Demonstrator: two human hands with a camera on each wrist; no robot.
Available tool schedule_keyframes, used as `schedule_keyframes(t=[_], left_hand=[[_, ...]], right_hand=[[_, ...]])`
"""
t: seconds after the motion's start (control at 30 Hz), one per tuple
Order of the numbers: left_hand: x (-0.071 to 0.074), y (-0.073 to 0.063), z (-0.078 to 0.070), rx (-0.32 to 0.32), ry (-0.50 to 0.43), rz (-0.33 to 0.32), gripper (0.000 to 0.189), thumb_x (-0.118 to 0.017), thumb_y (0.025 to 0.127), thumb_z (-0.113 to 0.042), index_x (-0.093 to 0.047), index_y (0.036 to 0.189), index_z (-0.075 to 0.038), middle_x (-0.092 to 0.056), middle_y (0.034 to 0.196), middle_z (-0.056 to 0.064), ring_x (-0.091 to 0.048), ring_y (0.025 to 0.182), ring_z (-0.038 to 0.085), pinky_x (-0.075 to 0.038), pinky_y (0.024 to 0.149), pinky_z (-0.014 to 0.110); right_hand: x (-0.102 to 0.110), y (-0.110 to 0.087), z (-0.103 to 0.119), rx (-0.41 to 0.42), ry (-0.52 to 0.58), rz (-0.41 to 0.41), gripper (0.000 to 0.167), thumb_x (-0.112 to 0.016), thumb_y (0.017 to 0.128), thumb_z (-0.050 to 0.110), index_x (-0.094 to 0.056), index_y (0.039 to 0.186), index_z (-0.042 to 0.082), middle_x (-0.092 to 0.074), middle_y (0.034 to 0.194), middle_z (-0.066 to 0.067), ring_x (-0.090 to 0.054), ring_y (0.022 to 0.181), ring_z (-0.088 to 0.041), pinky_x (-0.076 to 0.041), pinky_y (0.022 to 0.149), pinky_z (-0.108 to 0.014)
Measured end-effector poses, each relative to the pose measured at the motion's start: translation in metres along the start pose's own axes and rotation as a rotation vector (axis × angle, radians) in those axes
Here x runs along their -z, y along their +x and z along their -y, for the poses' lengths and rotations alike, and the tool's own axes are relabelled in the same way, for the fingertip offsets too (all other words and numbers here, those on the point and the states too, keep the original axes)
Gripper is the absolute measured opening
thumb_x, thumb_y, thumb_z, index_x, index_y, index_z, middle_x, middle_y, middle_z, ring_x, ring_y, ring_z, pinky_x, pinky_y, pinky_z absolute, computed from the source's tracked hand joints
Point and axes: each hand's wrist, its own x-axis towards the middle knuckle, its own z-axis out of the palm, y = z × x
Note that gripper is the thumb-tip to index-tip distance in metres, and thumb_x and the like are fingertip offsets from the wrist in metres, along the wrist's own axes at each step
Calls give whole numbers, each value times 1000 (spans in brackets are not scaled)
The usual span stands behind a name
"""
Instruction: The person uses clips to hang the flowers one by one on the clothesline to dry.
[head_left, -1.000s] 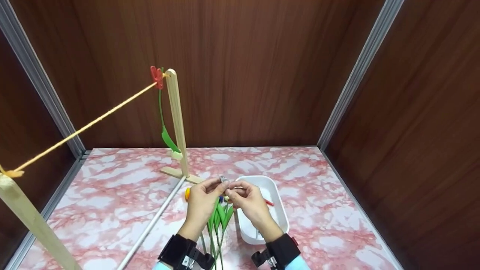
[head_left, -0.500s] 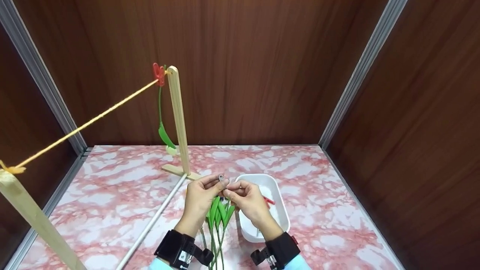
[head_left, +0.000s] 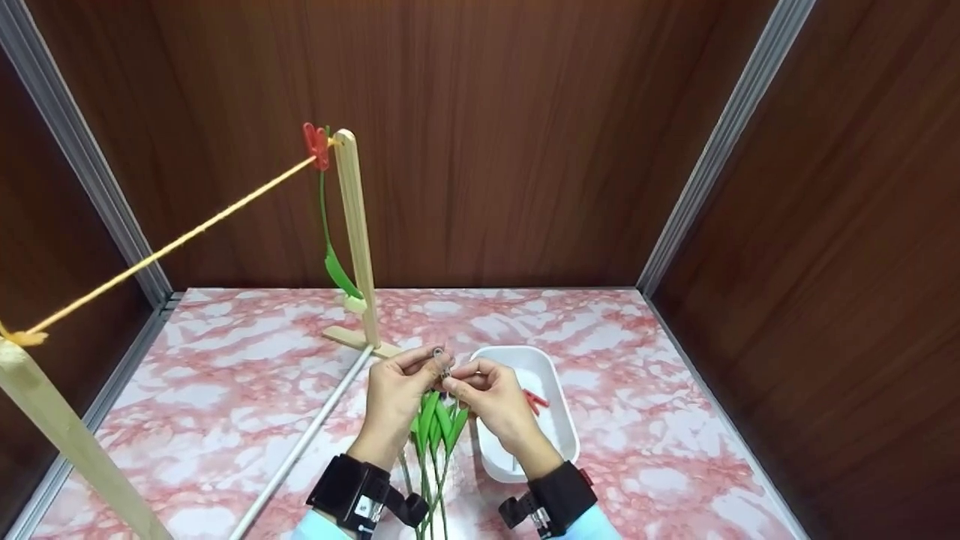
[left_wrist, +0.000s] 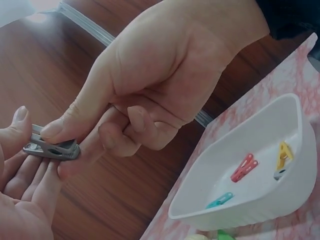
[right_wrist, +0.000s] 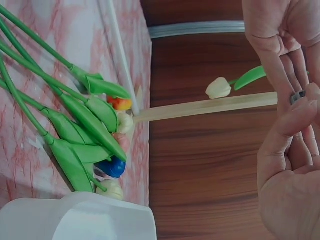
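A small grey clothespin (left_wrist: 65, 152) is held between both hands above the table. My left hand (head_left: 394, 397) pinches it between thumb and index finger, the other fingers curled below. Thumb and fingers of my right hand (head_left: 499, 409) grip its other end, partly covering it. Below the hands lie several artificial tulips (right_wrist: 85, 120) with green stems and white, blue, pink and orange-yellow heads. One white tulip (right_wrist: 218, 88) hangs head down from a yellow cord (head_left: 217, 221), held by a red clothespin (head_left: 316, 146) near the far post.
The white tray (left_wrist: 300, 145), beside the right hand, has a red clothespin (left_wrist: 244, 168), a teal clothespin (left_wrist: 220, 200) and a yellow clothespin (left_wrist: 283, 155) in it. Wooden posts (head_left: 356, 240) carry the cord on the left, joined by a white rod (head_left: 307, 435) along the table.
Both hands have shifted slightly left with the grey clothespin still between them, and more of it shows now. The hanging tulip sways a little. The head view has tilted slightly.
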Motion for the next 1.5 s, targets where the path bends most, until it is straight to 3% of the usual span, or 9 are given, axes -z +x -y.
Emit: schedule_keyframes(t=[0.57,0.73,0.87,0.97,1.07,1.2,1.33,1.4,1.5], left_hand=[[1,8,4,17,-2,-64,20,-83,90,-1,-78,105,10,-78,93,19,-76,77,17,-63,67,27],[4,11,2,23,3,-44,16,-83,90,-2,-80,103,6,-79,93,18,-76,76,17,-63,68,28],[12,14,-6,17,14,-79,16,-87,87,-7,-82,100,1,-78,92,18,-71,62,14,-62,63,28],[20,17,-11,-18,54,-138,18,-89,85,-10,-82,99,0,-78,90,17,-70,61,13,-61,64,26],[27,18,-15,-46,84,-173,20,-89,85,-7,-81,99,4,-79,89,15,-73,71,13,-62,70,25],[31,18,-15,-39,71,-196,18,-88,85,-1,-80,99,7,-79,87,13,-74,77,13,-62,74,26],[34,17,-15,-37,67,-207,17,-87,86,0,-80,100,7,-78,89,13,-73,77,13,-63,76,29],[35,17,-15,-39,75,-205,18,-87,85,-1,-80,101,7,-77,90,13,-73,77,13,-63,77,30],[37,16,-16,-45,93,-205,18,-88,85,-3,-81,99,6,-77,89,13,-73,76,12,-63,76,30]], right_hand=[[-2,3,-8,-13,26,32,21,-80,95,11,-70,109,-1,-78,91,-5,-65,67,-10,-47,49,-21],[1,4,-10,-13,31,48,21,-78,98,13,-70,111,-1,-77,95,-8,-71,75,-16,-56,58,-25],[5,9,-12,35,-16,46,19,-70,103,15,-70,111,-3,-77,99,-17,-74,82,-23,-62,69,-32],[9,15,-16,136,-263,75,12,-69,102,9,-72,106,-2,-77,99,-17,-74,86,-23,-62,78,-34],[10,17,-21,221,-666,181,10,-74,94,1,-75,104,1,-76,99,-11,-73,90,-21,-60,84,-34],[-4,7,-30,297,-1209,408,22,-83,82,-1,-80,101,10,-77,97,-1,-71,89,-17,-60,83,-31],[-28,-9,-50,430,-1697,477,19,-88,79,11,-80,90,25,-74,88,8,-67,85,-12,-57,84,-31],[-39,-16,-60,489,-1866,477,15,-89,81,20,-78,87,28,-72,86,10,-65,86,-12,-54,87,-32],[-49,-22,-74,547,-1973,494,9,-85,85,26,-78,86,31,-72,87,12,-64,85,-10,-51,84,-31]])
